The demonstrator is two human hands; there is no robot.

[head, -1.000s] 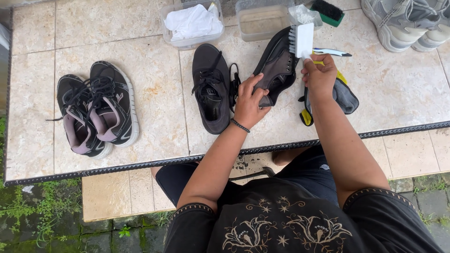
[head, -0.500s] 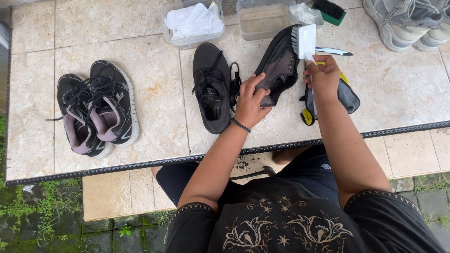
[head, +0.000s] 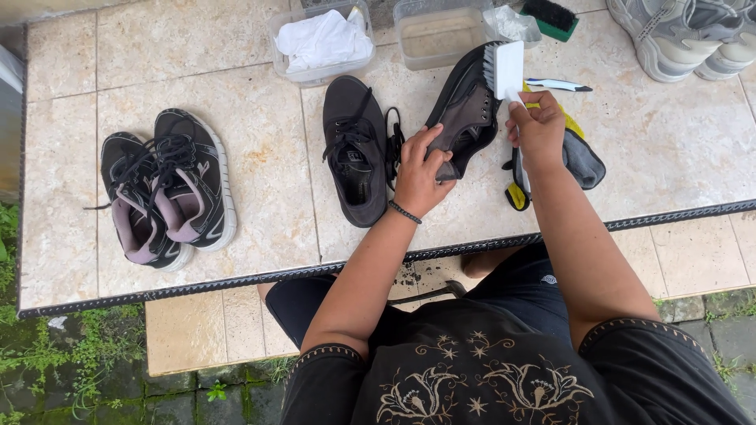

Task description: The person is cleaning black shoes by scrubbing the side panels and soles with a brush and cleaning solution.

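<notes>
My left hand (head: 421, 169) grips a black shoe (head: 466, 106) by its heel end and holds it tilted on its side on the tiled table (head: 197, 71). My right hand (head: 539, 126) holds a white scrub brush (head: 504, 69) by its handle, bristles against the shoe's toe. The matching black shoe (head: 354, 149) lies flat just left of my left hand. A grey and yellow cloth (head: 579, 157) lies under my right wrist.
A black and pink pair of sneakers (head: 165, 189) sits at the table's left. At the back stand a clear tub with a white cloth (head: 321, 39), a tub of cloudy water (head: 441, 31), a green-backed brush (head: 551, 17) and grey sneakers (head: 685, 35). A pen-like tool (head: 557, 84) lies beside the brush.
The brush has shifted slightly up along the toe of the tilted shoe. My left hand keeps the same hold.
</notes>
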